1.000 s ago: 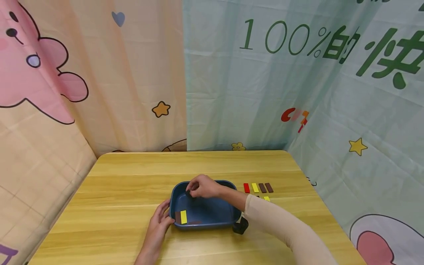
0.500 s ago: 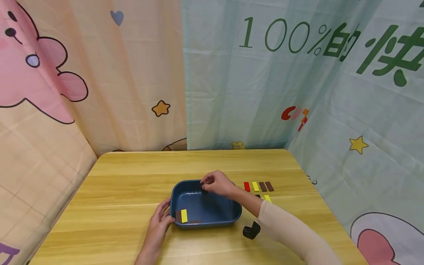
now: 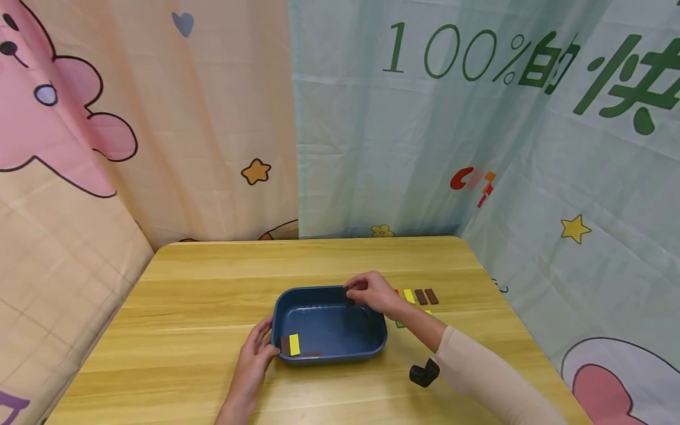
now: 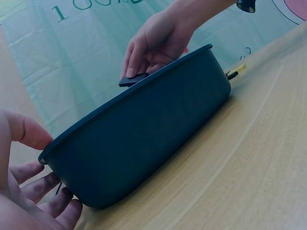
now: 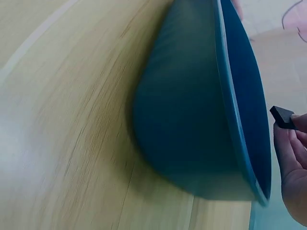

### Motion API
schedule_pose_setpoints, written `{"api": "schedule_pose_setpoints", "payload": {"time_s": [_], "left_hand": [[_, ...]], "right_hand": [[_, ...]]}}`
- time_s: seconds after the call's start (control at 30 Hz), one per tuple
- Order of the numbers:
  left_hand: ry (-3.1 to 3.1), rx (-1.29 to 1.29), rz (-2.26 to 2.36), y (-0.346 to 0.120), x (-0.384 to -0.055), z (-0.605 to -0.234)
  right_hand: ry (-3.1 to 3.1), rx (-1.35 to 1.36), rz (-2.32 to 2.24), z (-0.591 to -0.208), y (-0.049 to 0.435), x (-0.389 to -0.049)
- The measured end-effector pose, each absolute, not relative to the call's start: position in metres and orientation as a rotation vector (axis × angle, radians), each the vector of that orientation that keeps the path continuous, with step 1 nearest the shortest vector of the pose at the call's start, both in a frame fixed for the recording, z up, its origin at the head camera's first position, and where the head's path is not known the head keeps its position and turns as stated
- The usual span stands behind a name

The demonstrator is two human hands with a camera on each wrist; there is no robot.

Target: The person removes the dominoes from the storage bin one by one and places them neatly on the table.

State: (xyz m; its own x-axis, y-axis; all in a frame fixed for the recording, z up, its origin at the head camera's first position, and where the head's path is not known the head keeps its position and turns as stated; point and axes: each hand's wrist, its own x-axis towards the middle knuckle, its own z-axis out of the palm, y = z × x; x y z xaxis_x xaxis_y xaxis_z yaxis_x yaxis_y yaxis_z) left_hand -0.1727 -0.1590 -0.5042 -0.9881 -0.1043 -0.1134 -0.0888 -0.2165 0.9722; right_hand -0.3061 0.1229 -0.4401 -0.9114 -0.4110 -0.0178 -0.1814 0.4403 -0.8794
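Note:
My left hand (image 3: 252, 357) holds the left end of a blue rectangular basin (image 3: 337, 330), thumb at its rim and fingers along the outer wall. My right hand (image 3: 374, 293) pinches a small black block (image 5: 283, 117) between thumb and fingertips, over the basin's far right rim. In the left wrist view the black block (image 4: 133, 79) shows just above the rim. Inside the basin, at the near left corner, a yellow block (image 3: 294, 345) stands beside a brown block (image 3: 285, 345). A dark reddish patch lies along the near wall.
To the right of the basin, a yellow block (image 3: 408, 296) and two brown blocks (image 3: 427, 296) lie in a row on the wooden table (image 3: 212, 283). Red, green and yellow pieces there are partly hidden by my right arm. A black device (image 3: 424, 373) sits by the right sleeve.
My right hand has moved right across the basin, from its far left part to its far right rim, still pinching the black block. The left hand and basin stay in place.

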Motion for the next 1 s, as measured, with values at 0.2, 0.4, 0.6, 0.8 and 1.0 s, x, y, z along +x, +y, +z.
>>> {"api": "schedule_pose_setpoints", "payload": {"time_s": [0.2, 0.4, 0.6, 0.8, 1.0], "left_hand": [[-1.958, 0.226, -2.434, -0.158, -0.174, -0.504], [-1.973, 0.257, -2.436, -0.159, -0.174, -0.503], [-1.976, 0.265, -2.448, -0.158, -0.174, -0.502], [-1.974, 0.265, -2.463, -0.158, -0.175, -0.503], [-1.973, 0.266, -2.458, -0.160, -0.175, -0.504]], "right_hand": [[2.471, -0.431, -1.532, -0.438, 0.145, -0.303], [2.477, -0.348, -1.562, -0.442, 0.169, -0.298], [2.450, -0.321, -1.604, -0.447, 0.194, -0.297], [2.491, -0.275, -1.631, -0.453, 0.222, -0.297], [2.530, -0.182, -1.582, -0.464, 0.258, -0.294]]}}
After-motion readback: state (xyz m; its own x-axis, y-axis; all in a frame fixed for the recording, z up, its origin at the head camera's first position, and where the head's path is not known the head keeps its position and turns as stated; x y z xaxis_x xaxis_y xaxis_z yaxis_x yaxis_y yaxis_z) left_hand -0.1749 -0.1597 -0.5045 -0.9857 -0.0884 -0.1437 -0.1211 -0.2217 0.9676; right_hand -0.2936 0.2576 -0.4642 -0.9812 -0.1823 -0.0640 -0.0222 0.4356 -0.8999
